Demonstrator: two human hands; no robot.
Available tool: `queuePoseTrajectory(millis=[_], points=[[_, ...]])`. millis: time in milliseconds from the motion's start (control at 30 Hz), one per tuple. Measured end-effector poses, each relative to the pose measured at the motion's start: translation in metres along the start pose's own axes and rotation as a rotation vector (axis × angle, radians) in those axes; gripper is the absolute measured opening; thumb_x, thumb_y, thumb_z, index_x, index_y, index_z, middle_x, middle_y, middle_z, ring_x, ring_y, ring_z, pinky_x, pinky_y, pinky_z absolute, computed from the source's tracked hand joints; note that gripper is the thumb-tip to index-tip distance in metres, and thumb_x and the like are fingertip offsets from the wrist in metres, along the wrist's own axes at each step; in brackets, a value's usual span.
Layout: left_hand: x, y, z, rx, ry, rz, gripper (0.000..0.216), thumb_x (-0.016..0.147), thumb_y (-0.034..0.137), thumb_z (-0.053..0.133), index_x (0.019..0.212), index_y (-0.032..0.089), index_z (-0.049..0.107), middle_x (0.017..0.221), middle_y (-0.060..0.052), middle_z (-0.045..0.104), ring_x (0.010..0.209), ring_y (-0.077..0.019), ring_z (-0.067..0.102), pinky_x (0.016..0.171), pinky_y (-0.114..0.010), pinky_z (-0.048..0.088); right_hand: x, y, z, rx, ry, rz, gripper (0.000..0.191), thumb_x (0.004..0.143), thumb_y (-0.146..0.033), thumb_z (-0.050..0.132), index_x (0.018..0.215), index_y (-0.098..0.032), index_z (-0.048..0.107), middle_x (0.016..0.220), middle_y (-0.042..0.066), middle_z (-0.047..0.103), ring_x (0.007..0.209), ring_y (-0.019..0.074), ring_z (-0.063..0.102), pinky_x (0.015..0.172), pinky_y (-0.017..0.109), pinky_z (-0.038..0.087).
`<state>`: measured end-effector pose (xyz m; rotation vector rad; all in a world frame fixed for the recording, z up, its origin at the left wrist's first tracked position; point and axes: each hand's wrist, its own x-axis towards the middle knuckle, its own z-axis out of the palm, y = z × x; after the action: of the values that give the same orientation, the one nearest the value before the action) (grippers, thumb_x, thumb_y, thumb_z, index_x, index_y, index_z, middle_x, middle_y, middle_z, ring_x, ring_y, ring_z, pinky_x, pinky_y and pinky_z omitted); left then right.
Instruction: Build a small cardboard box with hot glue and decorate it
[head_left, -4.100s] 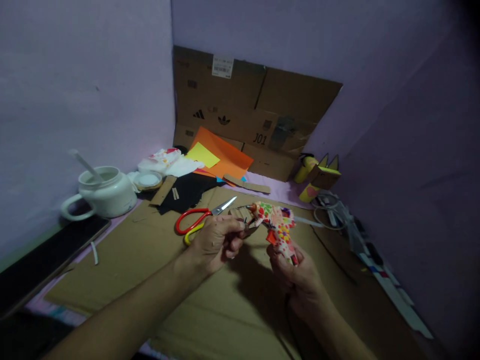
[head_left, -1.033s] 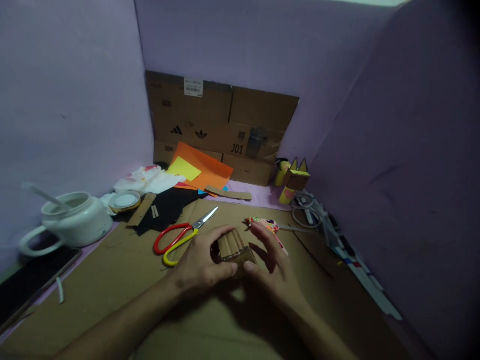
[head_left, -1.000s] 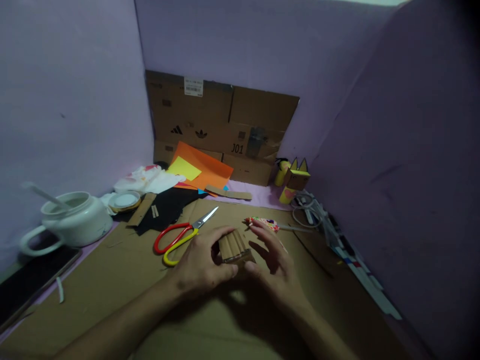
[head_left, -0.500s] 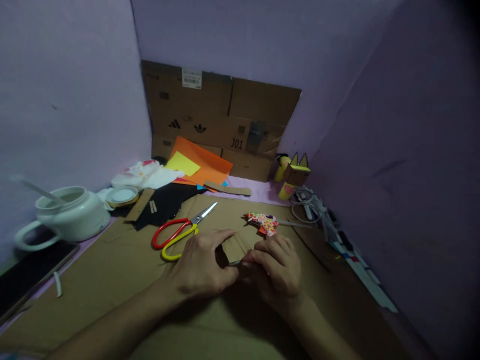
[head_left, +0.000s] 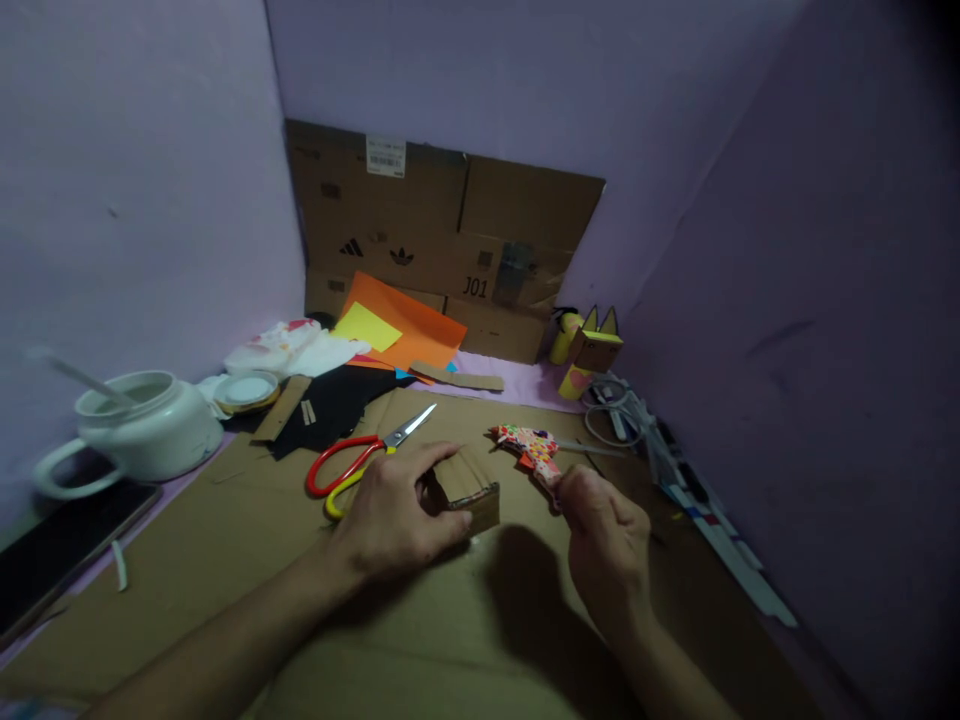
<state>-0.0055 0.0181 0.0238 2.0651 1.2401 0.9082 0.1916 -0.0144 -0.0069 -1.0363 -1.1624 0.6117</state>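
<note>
My left hand grips a small folded cardboard piece and holds it down on the big cardboard sheet. My right hand is closed around the handle of the flower-patterned glue gun, which lies on the sheet with its nozzle pointing left. The two hands are a short way apart. Red and yellow scissors lie just left of my left hand.
A white pot with a stick and a dark phone sit at the left. Black, orange and yellow paper lie behind. A flattened box leans on the wall. Small cardboard figures and cables are at the right.
My right hand has left the cardboard piece, moved right and closed on the glue gun's handle. The cardboard piece shows again under my left hand.
</note>
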Motion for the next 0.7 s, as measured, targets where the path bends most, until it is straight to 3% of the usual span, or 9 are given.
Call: queuePoseTrajectory(millis=[67, 167, 233, 300, 367, 433, 533, 600, 700], points=[[0.001, -0.003, 0.001, 0.024, 0.04, 0.019, 0.057, 0.062, 0.032, 0.069, 0.116, 0.015, 0.061, 0.077, -0.004, 0.064, 0.06, -0.0161, 0.051, 0.058, -0.028, 0.041, -0.004, -0.009, 0.001, 0.025, -0.282, -0.015, 0.048, 0.085, -0.047, 0.05, 0.046, -0.02, 0.052, 0.05, -0.003, 0.036, 0.05, 0.013, 0.039, 0.051, 0.026, 0.035], [0.003, -0.007, 0.0, 0.009, 0.059, -0.031, 0.058, 0.062, 0.033, 0.069, 0.116, 0.015, 0.06, 0.072, -0.002, 0.063, 0.058, -0.0159, 0.051, 0.054, -0.027, 0.04, -0.012, -0.025, 0.006, 0.055, -0.971, 0.126, 0.04, 0.088, -0.039, 0.048, 0.063, -0.018, 0.07, 0.064, 0.003, 0.056, 0.058, 0.0143, 0.052, 0.058, 0.028, 0.044], [0.005, -0.008, -0.003, -0.023, 0.046, -0.074, 0.058, 0.063, 0.034, 0.069, 0.117, 0.016, 0.059, 0.068, -0.001, 0.061, 0.057, -0.0153, 0.051, 0.052, -0.025, 0.038, -0.015, -0.031, 0.008, 0.074, -1.118, 0.148, 0.029, 0.089, -0.029, 0.047, 0.087, -0.019, 0.074, 0.084, 0.007, 0.064, 0.066, 0.0148, 0.058, 0.063, 0.028, 0.047], [0.005, -0.008, -0.005, -0.028, 0.037, -0.085, 0.058, 0.063, 0.034, 0.069, 0.117, 0.016, 0.059, 0.067, 0.0, 0.061, 0.057, -0.0151, 0.052, 0.052, -0.025, 0.038, -0.015, -0.028, 0.008, 0.062, -0.925, 0.043, 0.018, 0.084, -0.024, 0.056, 0.087, -0.023, 0.074, 0.079, 0.005, 0.066, 0.068, 0.0157, 0.059, 0.064, 0.028, 0.047], [0.004, -0.008, -0.005, -0.007, 0.032, -0.067, 0.058, 0.063, 0.035, 0.069, 0.117, 0.016, 0.059, 0.071, -0.001, 0.062, 0.059, -0.0159, 0.053, 0.054, -0.026, 0.04, -0.012, -0.02, 0.006, 0.035, -0.57, -0.026, 0.007, 0.077, -0.023, 0.066, 0.081, -0.025, 0.072, 0.074, 0.002, 0.065, 0.069, 0.0165, 0.059, 0.064, 0.028, 0.047], [0.002, -0.007, -0.003, 0.018, 0.039, -0.029, 0.057, 0.063, 0.038, 0.07, 0.116, 0.017, 0.059, 0.075, -0.003, 0.064, 0.062, -0.0175, 0.055, 0.058, -0.028, 0.043, -0.01, -0.011, 0.006, 0.006, -0.334, 0.021, 0.018, 0.071, -0.028, 0.071, 0.088, -0.025, 0.069, 0.091, 0.005, 0.065, 0.082, 0.0202, 0.061, 0.071, 0.031, 0.049], [-0.002, -0.006, 0.005, 0.061, 0.093, 0.048, 0.058, 0.064, 0.042, 0.071, 0.115, 0.016, 0.06, 0.081, -0.006, 0.065, 0.073, -0.0222, 0.059, 0.07, -0.033, 0.047, -0.012, -0.003, 0.013, 0.053, -0.381, 0.232, 0.057, 0.065, -0.035, 0.076, 0.117, -0.026, 0.056, 0.126, 0.01, 0.053, 0.109, 0.0284, 0.055, 0.087, 0.04, 0.048], [-0.004, -0.007, 0.011, 0.059, 0.125, 0.091, 0.058, 0.064, 0.041, 0.071, 0.114, 0.015, 0.059, 0.089, -0.008, 0.066, 0.081, -0.0249, 0.059, 0.077, -0.036, 0.047, -0.016, 0.001, 0.02, 0.116, -0.43, 0.351, 0.073, 0.064, -0.036, 0.077, 0.128, -0.027, 0.043, 0.131, 0.01, 0.051, 0.115, 0.0285, 0.052, 0.092, 0.041, 0.045], [-0.006, -0.007, 0.018, -0.065, 0.081, 0.116, 0.05, 0.068, 0.031, 0.069, 0.114, 0.017, 0.057, 0.1, -0.009, 0.064, 0.087, -0.0242, 0.059, 0.08, -0.035, 0.047, -0.02, 0.005, 0.026, 0.113, -0.343, 0.408, 0.078, 0.061, -0.036, 0.079, 0.127, -0.024, 0.041, 0.125, 0.01, 0.056, 0.117, 0.0285, 0.052, 0.098, 0.042, 0.041]])
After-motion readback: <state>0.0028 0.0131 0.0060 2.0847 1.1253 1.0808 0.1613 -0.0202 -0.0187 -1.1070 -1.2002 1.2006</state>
